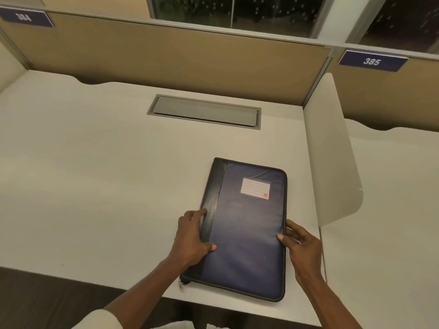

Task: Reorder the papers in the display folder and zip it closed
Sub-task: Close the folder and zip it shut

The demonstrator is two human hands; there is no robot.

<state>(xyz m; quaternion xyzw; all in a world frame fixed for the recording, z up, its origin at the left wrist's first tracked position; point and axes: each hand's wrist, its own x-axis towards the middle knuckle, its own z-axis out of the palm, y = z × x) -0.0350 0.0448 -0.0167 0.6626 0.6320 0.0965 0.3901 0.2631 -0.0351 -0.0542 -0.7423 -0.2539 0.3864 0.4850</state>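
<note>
Clock reference: 12 o'clock is away from the person, 6 o'clock is toward them.
Desk (95, 174): pale top, carrel type, enclosed at the back and on the right.
Display folder (247, 229): navy cover, lying flat and closed on the desk, at about 4 o'clock from the desk's middle. Its near end is close to the front edge.
Folder, long axis: runs 6 to 12 o'clock, with the far end leaning slightly toward 1.
Folder, facing: black spine strip (213, 203) on the 9 o'clock side, zip-lined edge on the 3 o'clock side, front cover up.
Label card (255, 188): white, ruled, with a small red mark. It sits on the far right part of the cover.
Zipper pull (181, 286): metal, hanging off the folder's near left corner at about 7 o'clock.
Left hand (192, 238): grasps the spine side, fingers along the edge, thumb on the cover.
Right hand (301, 245): grasps the 3 o'clock edge, thumb on the cover, fingers at the zip line.
Cable hatch (204, 112): grey metal, lid shut, set flush in the desk at 12 o'clock from the folder, well apart from it.
Side divider (332, 150): white panel with a rounded corner, upright, near the folder at 3 o'clock.
Back partition (166, 58): tan, spans the 12 o'clock side.
Number plate (372, 61): navy, reads 385, on the neighbouring bay at 2 o'clock.
Second plate (26, 18): navy, at 10 o'clock, too blurred to read with certainty.
Window (237, 13): dark glass above the partition.
</note>
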